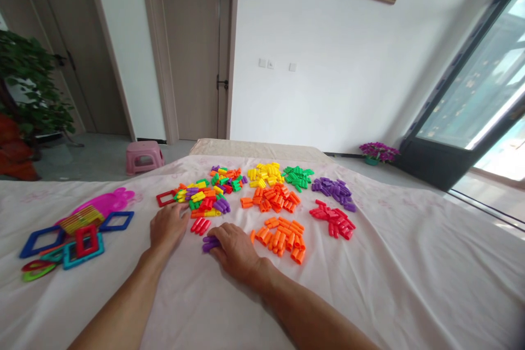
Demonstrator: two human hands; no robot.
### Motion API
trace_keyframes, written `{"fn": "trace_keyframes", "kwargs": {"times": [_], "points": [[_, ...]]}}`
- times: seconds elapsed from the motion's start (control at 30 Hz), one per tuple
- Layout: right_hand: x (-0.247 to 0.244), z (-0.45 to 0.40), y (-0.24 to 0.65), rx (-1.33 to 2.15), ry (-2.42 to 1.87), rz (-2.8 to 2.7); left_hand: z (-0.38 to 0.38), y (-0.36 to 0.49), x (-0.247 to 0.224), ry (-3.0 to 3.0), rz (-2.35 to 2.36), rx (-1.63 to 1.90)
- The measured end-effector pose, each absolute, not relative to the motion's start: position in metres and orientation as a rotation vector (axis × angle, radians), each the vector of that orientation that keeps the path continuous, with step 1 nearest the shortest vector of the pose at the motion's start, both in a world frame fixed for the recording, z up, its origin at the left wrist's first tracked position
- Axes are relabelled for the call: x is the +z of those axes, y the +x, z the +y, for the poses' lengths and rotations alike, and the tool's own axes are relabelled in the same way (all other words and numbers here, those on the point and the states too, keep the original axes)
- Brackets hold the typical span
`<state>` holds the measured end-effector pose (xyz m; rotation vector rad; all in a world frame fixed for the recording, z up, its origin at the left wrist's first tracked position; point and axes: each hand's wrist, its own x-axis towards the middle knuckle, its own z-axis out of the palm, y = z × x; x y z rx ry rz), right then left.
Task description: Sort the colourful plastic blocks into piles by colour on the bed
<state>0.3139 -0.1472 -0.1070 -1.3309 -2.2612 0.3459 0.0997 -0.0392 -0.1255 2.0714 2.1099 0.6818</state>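
Observation:
My right hand point(234, 247) is closed around a few purple plastic tube-shaped building pieces point(210, 244) low over the cloth, its fingertips on them. My left hand point(168, 223) lies at the near left edge of a mixed-colour pile point(205, 199), fingers loosely stretched and touching its side; I see nothing gripped in it. Between the hands rests a small row of red pieces point(200, 226). Sorted piles of the same pieces lie to the right: orange point(283, 238), orange-red point(274, 198), yellow point(264, 175), green point(298, 177), purple point(334, 190) and red point(333, 220).
Magnetic frame tiles, including a teal square point(83, 251) and a blue one point(117, 221), lie left beside a pink plastic shape point(107, 202). A red frame point(165, 198) touches the mixed pile. The pale tablecloth point(394, 284) is wrinkled. Beyond stands a pink stool point(144, 157).

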Motion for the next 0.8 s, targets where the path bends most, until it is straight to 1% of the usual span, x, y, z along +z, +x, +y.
{"fn": "trace_keyframes", "kwargs": {"times": [0.2,0.4,0.53,0.63,0.8], "points": [[-0.108,-0.15,0.319,0.291,-1.28,-2.256,-0.039,0.1,-0.126,2.098,2.122,0.676],[-0.1,-0.135,0.343,0.277,-1.245,-1.961,-0.038,0.099,-0.126,2.089,2.12,0.659],[-0.086,-0.107,0.389,0.228,-1.254,-1.642,-0.034,0.097,-0.128,2.089,2.121,0.63],[-0.079,-0.09,0.437,0.213,-1.344,-1.429,-0.031,0.096,-0.131,2.1,2.117,0.633],[-0.087,-0.081,0.502,0.276,-1.572,-1.165,-0.03,0.094,-0.134,2.115,2.107,0.633]]}}
